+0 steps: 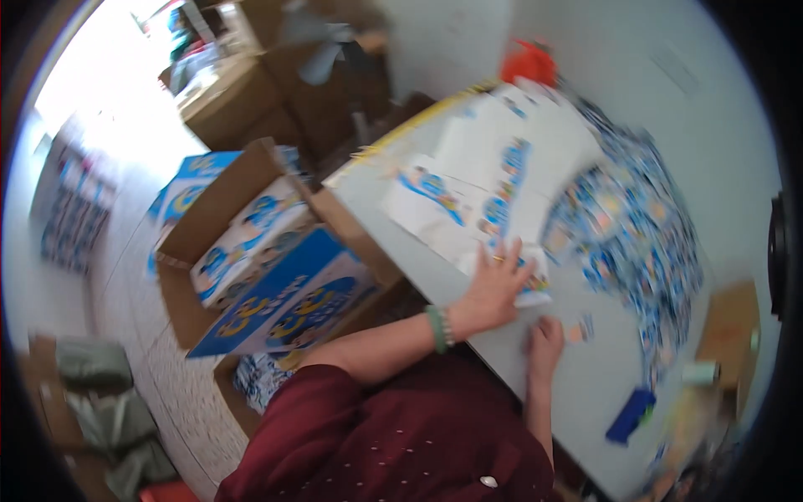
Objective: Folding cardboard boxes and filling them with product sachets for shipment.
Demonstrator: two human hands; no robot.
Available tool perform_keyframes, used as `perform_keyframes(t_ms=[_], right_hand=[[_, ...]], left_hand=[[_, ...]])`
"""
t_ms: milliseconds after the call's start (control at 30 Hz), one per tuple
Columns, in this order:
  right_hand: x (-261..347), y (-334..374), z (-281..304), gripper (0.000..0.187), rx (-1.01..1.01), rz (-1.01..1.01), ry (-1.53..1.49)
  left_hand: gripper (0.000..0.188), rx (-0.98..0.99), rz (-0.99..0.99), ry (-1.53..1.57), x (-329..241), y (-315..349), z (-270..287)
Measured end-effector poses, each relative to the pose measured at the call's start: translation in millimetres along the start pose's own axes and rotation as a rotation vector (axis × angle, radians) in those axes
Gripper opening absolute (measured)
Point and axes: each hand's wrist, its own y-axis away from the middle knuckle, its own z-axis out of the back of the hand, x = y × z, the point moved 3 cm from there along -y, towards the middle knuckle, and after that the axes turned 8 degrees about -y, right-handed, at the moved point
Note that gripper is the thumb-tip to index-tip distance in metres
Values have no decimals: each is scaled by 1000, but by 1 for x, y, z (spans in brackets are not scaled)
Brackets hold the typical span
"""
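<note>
My left hand (495, 289), with a green bangle (437, 328) at its wrist, lies flat with fingers spread. It rests on a small white printed piece (535, 294), which looks like a folded paper box or bag. To its right my right hand (545, 341) is curled closed on the table, and whatever its fingers may hold is hidden. A small printed packet (579, 329) lies just beside that hand. Beyond my left hand, white printed sheets or flattened boxes (468, 151) with blue and coloured pictures spread over the table (577, 393).
A heap of small blue-and-white packets (627, 217) lies against the wall. A dark blue object (631, 416) sits near the right edge. At the left stands an open blue-printed carton (288, 305) holding white printed boxes (251, 238). A red bag (529, 63) stands at the far end.
</note>
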Motion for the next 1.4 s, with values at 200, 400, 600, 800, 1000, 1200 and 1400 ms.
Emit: perform_keyframes(t_ms=[200, 400, 600, 800, 1000, 1200, 1400], right_hand=[[-18, 5, 5, 15, 104, 23, -63], [9, 14, -11, 17, 80, 44, -205], [-3, 6, 4, 18, 116, -35, -22], [-7, 1, 10, 17, 134, -91, 1], [-5, -1, 9, 15, 89, -144, 76], [-4, -5, 7, 12, 100, -131, 124], [-2, -3, 6, 13, 116, -123, 102]], left_hand=[[84, -17, -104, 21, 0, 16, 5], [88, 121, -25, 353, -4, 55, 140], [97, -272, 260, 115, 76, 108, 317], [97, -250, 772, 25, 180, 160, 351], [105, 246, 772, 348, 222, 216, 314], [108, 615, 735, -106, 199, 239, 279], [97, 848, 771, -248, 191, 231, 279]])
